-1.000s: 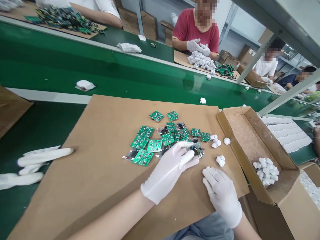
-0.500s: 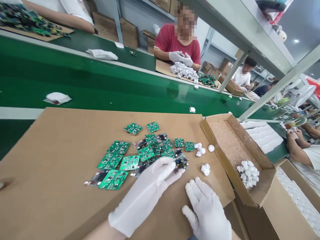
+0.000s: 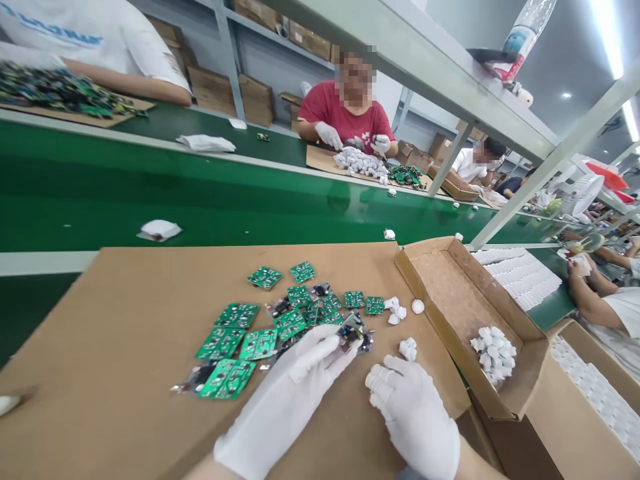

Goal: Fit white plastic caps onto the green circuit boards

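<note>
My left hand point(image 3: 315, 357), in a white glove, holds a small circuit board point(image 3: 351, 331) with dark components between thumb and fingers. Beneath and behind it lies a loose cluster of green circuit boards point(image 3: 290, 324), some in clear film. More green boards point(image 3: 227, 379) lie to the left. My right hand point(image 3: 413, 413), also gloved, is just right of the left one, low over the cardboard sheet point(image 3: 150, 320). Its fingers are loosely bent, with nothing visible in them; the thumb is hidden. Small white pieces point(image 3: 408, 349) lie just beyond its fingertips.
An open cardboard tray point(image 3: 430, 300) at right holds a heap of white pieces point(image 3: 494, 355). A box of white parts point(image 3: 595, 393) stands beside it. Beyond the sheet runs a green conveyor belt point(image 3: 250, 213) carrying white items point(image 3: 160, 230). Co-workers sit across it.
The view has tilted up slightly. My right hand's fingers, stretched out before, are now more bent and turned toward the left hand. The left hand keeps the circuit board. White items on the belt have shifted right.
</note>
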Tool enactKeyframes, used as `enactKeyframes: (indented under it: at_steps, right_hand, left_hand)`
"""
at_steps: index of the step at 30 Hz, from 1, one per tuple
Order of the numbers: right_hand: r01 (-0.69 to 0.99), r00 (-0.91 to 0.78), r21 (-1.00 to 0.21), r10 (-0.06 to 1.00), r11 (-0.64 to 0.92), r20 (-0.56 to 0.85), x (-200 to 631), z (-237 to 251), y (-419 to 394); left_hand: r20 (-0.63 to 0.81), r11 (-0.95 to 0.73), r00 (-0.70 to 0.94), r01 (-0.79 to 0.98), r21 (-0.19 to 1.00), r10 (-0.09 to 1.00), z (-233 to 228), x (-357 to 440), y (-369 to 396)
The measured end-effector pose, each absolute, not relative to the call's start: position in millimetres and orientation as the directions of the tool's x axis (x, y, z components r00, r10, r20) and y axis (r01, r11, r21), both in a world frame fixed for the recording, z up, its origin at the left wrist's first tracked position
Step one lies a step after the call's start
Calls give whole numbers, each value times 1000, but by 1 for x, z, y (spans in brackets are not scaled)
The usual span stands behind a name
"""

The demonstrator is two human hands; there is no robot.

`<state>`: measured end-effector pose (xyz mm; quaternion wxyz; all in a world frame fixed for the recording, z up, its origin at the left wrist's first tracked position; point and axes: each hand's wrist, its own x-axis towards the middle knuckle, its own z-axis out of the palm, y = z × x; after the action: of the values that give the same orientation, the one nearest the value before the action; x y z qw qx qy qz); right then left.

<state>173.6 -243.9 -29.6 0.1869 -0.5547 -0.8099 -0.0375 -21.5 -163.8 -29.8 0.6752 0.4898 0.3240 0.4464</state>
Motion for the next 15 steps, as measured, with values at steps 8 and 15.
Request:
enactKeyframes:
  at_steps: [8,15]
  right_hand:
    - [406,87,-910,988,84,130,154,41,-168]
    - [353,1,-929,993,109,117,147,11,-146]
  left_hand:
    - [-210,429,404,-589,685,890,2,-7,-170]
    - [-267,446,369,-587,675,890,2,-6,-168]
